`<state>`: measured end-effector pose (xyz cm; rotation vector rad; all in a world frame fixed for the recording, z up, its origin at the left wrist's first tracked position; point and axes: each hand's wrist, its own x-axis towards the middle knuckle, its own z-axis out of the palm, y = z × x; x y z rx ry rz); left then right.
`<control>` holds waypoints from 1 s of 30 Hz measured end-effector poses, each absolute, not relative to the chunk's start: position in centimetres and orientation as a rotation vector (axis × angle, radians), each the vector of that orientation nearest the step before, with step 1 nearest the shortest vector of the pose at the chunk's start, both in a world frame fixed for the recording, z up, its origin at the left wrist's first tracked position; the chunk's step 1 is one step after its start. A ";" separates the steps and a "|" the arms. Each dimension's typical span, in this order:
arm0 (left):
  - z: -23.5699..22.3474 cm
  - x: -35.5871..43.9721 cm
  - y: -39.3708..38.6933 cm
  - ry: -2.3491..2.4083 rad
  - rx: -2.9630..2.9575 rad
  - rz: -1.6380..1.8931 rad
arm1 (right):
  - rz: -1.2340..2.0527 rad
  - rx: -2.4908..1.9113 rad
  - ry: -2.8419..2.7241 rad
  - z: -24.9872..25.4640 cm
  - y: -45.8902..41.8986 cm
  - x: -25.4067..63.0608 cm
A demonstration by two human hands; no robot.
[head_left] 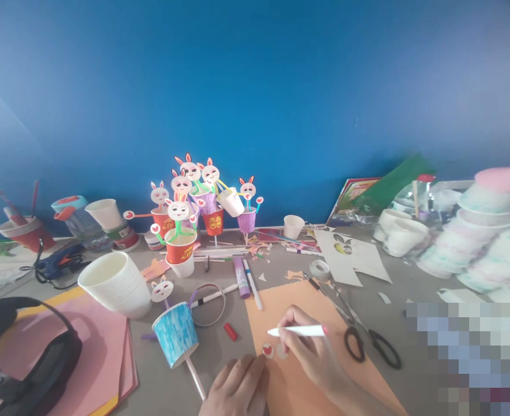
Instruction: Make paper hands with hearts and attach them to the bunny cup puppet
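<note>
A white, red-ended marker (pixel 302 331) is nearly level above orange paper (pixel 283 300); there, a red-hearted disc (pixel 267 351) lies beside a pale disc (pixel 281 352).

Marker (pixel 302 330) showing white, red end; sheet (pixel 280 296) showing orange; left disc (pixel 267 350) showing red heart; near cup (pixel 177 332) showing streaky blue.

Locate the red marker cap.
In the head view, the red marker cap lies on the table between the blue cup at left and orange paper at right.

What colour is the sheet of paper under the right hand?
The paper is light orange, seen best in the head view.
</note>
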<state>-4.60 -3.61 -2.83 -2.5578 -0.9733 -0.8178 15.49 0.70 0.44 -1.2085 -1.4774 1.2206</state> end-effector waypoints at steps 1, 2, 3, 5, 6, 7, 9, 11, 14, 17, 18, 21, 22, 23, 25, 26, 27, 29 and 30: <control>-3.0 -4.6 -3.5 -0.955 -2.553 -0.830 | 1.221 -1.215 -1.471 0.4 0.7 15.5; -3.2 -4.6 -3.5 -0.945 -2.544 -0.851 | 1.221 -1.221 -1.470 0.4 0.7 15.5; -3.5 -4.6 -3.4 -0.942 -2.531 -0.877 | 1.221 -1.225 -1.479 0.3 0.7 15.5; -3.8 -4.5 -3.3 -0.958 -2.511 -0.917 | 1.223 -1.221 -1.514 0.0 0.7 15.6; -3.9 -4.5 -3.3 -0.968 -2.511 -0.915 | 1.225 -1.219 -1.536 -0.1 0.7 15.6; -4.0 -4.4 -3.3 -0.969 -2.518 -0.900 | 1.226 -1.219 -1.556 -0.2 0.7 15.6; -3.9 -4.4 -3.4 -0.967 -2.524 -0.895 | 1.212 -1.221 -1.577 -0.3 0.7 15.6; -3.7 -4.4 -3.5 -0.982 -2.520 -0.918 | 1.190 -1.228 -1.589 -0.4 0.7 15.5; -3.3 -4.4 -3.7 -1.011 -2.531 -0.895 | 1.176 -1.234 -1.607 -0.4 0.7 15.5; -3.2 -4.5 -3.7 -1.000 -2.548 -0.828 | 1.169 -1.238 -1.622 -0.5 0.6 15.5; -3.3 -4.5 -3.7 -0.998 -2.548 -0.833 | 1.165 -1.239 -1.626 -0.5 0.6 15.5; -3.5 -4.4 -3.6 -0.998 -2.526 -0.914 | 1.160 -1.238 -1.631 -0.4 0.7 15.5; -3.5 -4.4 -3.6 -1.002 -2.524 -0.926 | 1.158 -1.237 -1.631 -0.4 0.7 15.5; -3.5 -4.4 -3.6 -1.004 -2.528 -0.919 | 1.155 -1.237 -1.632 -0.4 0.7 15.5; -3.4 -4.4 -3.7 -1.012 -2.545 -0.861 | 1.155 -1.234 -1.635 -0.2 0.6 15.4; -3.4 -4.4 -3.7 -1.017 -2.549 -0.836 | 1.156 -1.231 -1.634 -0.2 0.6 15.4; -3.4 -4.4 -3.7 -1.018 -2.548 -0.827 | 1.158 -1.227 -1.631 -0.2 0.6 15.5; -3.4 -4.4 -3.7 -1.013 -2.536 -0.852 | 1.162 -1.220 -1.627 -0.1 0.6 15.5; -3.4 -4.4 -3.6 -1.007 -2.530 -0.876 | 1.163 -1.217 -1.628 -0.2 0.6 15.5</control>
